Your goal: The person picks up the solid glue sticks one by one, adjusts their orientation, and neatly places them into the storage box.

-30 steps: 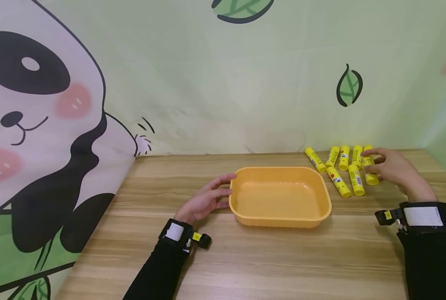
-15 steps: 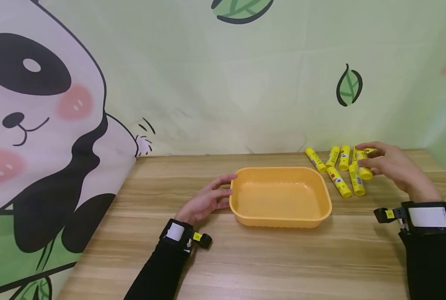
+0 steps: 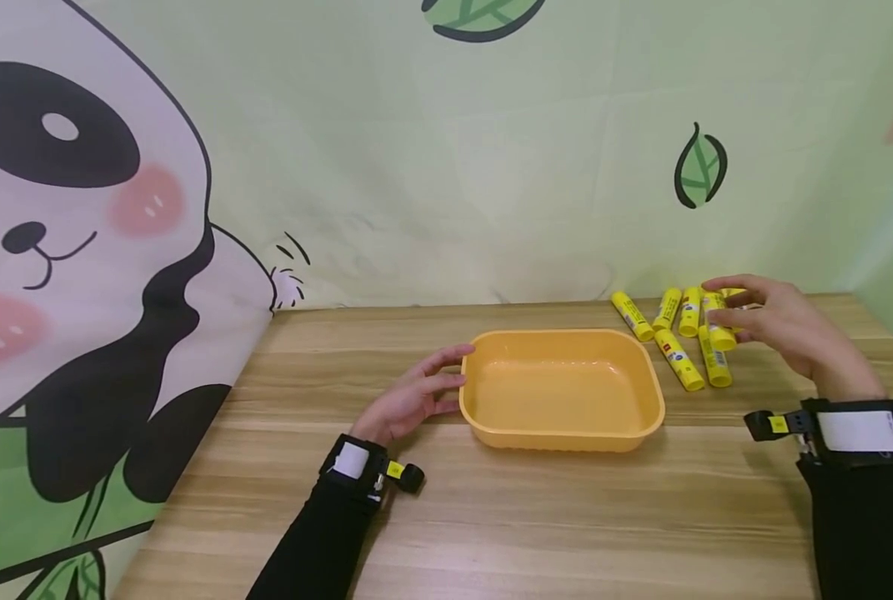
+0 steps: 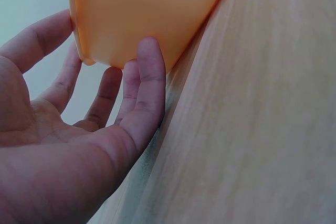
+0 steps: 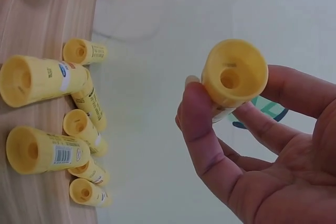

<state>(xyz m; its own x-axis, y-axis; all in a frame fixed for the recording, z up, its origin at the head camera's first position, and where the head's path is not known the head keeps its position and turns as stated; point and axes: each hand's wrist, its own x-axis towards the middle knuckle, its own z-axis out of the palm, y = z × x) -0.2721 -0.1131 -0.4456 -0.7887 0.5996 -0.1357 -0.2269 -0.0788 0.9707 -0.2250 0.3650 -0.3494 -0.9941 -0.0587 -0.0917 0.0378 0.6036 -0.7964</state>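
An orange plastic tray [image 3: 644, 417] sits mid-table. My left hand [image 3: 414, 398] rests against its left wall with straight fingers [image 4: 149, 85] touching the tray's side [image 4: 142, 9]. My right hand [image 3: 780, 329] pinches one yellow glue stick [image 3: 719, 327] between thumb and fingers and holds it above the table; the right wrist view shows the stick's end [image 5: 231, 80] facing the camera. Several more yellow glue sticks [image 3: 674, 358] lie on the table just right of the tray, also visible as a cluster [image 5: 44, 80] in the right wrist view.
The wooden table [image 3: 536, 517] meets a pale green backdrop with leaf prints [image 3: 699, 171] at the back. A panda-print cloth [image 3: 78, 275] hangs along the left side. Black wrist bands with cameras [image 3: 840, 432] sit on both forearms.
My right hand has taken one glue stick from the pile and lifted it up and slightly left. The left hand and tray have stayed put.
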